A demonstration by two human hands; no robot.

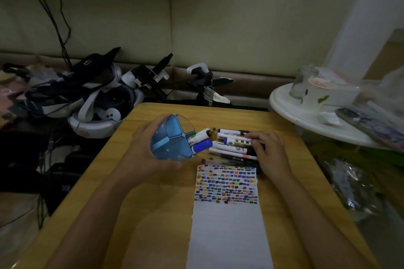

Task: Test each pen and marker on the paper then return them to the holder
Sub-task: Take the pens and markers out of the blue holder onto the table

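Observation:
My left hand grips the round blue holder, tipped on its side with its mouth facing right above the wooden table. Two markers, one white-capped and one blue-capped, stick out of it. Several pens and markers lie in a heap on the table just right of the holder. My right hand rests on the heap's right end, fingers curled over the markers. A long strip of paper lies below the heap; its upper part is covered with rows of coloured test marks.
A white round table with a cup, a glass and a remote stands at the right, overlapping the wooden table's far right corner. Headsets, straps and black cables are piled at the left. A crinkled plastic bag lies off the right edge.

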